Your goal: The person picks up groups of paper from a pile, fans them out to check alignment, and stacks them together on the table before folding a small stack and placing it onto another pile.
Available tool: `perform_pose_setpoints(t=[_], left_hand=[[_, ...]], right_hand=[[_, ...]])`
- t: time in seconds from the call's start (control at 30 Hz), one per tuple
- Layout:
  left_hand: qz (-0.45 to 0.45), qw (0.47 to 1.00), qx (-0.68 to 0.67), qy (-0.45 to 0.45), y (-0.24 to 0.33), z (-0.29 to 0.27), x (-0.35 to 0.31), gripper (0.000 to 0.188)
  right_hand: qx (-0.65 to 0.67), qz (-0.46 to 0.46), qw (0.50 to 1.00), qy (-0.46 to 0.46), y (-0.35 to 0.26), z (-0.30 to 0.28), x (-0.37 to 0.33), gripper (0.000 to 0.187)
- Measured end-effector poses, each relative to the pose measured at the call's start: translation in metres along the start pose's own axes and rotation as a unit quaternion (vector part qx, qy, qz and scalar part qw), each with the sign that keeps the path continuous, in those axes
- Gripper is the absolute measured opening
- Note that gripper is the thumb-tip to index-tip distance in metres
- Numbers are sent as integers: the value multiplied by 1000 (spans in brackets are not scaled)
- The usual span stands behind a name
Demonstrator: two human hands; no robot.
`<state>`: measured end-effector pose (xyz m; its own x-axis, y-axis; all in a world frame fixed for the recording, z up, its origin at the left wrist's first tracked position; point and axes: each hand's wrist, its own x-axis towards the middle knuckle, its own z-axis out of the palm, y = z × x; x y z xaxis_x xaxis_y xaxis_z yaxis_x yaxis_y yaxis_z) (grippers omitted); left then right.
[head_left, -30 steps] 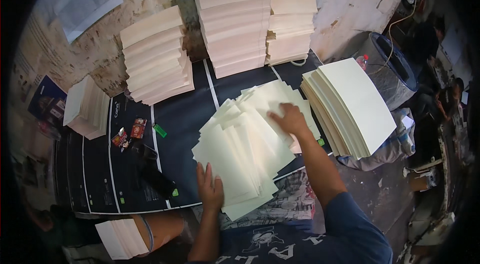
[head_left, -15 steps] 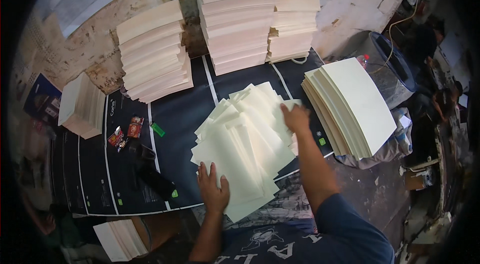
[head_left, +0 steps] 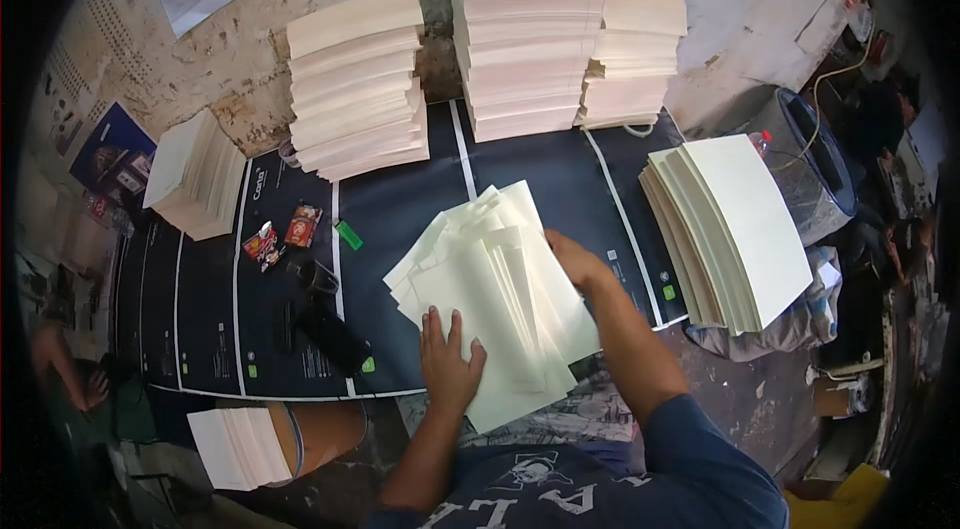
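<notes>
A loose, fanned pile of cream paper sheets [head_left: 470, 279] lies on the dark tabletop, its near corner reaching past the front edge. My left hand [head_left: 450, 364] rests on the pile's lower left edge, open, with fingers spread. Along the far right edge, my right hand [head_left: 578, 262] has its fingers curled round the sheets; its fingertips are partly hidden. Several sheets on top sit askew, with narrow folds or strips down the middle.
Tall paper stacks [head_left: 535, 39] stand against the wall. Another stack [head_left: 740, 229] leans at right, beside a clear-sided bin [head_left: 815, 159]. Red packets [head_left: 303, 226], a green lighter [head_left: 349, 235] and a dark cup [head_left: 318, 277] lie left. More sheets [head_left: 237, 447] sit below the front edge.
My right hand has come down the pile's right edge, and the sheets there are drawn closer together. My left hand stays at the lower left. The whole view has shifted slightly.
</notes>
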<state>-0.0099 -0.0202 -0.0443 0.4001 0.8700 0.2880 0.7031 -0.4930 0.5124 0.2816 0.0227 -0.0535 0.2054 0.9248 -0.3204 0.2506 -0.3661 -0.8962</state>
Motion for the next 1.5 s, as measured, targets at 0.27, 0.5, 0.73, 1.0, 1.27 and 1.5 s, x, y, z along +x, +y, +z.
perform_pose_setpoints(t=[0.27,0.5,0.73,1.0,1.27,1.5], left_hand=[[43,997,-64,18,-6,-5,-8,61],[-126,812,-510,-254,-16,-43,-31,79],[-173,830,-463,-260,18,-65,-35,48],[-1,846,-517,-128,95,-110,64,53],[-57,783,-613,-85,56,1,59,91],[-72,854,-508,-85,71,-36,111,55]], right_hand=[[82,-10,996,36,-50,14,-83,58],[278,-77,957,-27,40,-1,-198,68],[463,47,884,41,-25,35,-246,70],[419,-122,899,42,-122,-72,-156,71],[418,-110,901,-34,-115,-63,-62,73],[379,0,924,-55,-140,-79,-21,77]])
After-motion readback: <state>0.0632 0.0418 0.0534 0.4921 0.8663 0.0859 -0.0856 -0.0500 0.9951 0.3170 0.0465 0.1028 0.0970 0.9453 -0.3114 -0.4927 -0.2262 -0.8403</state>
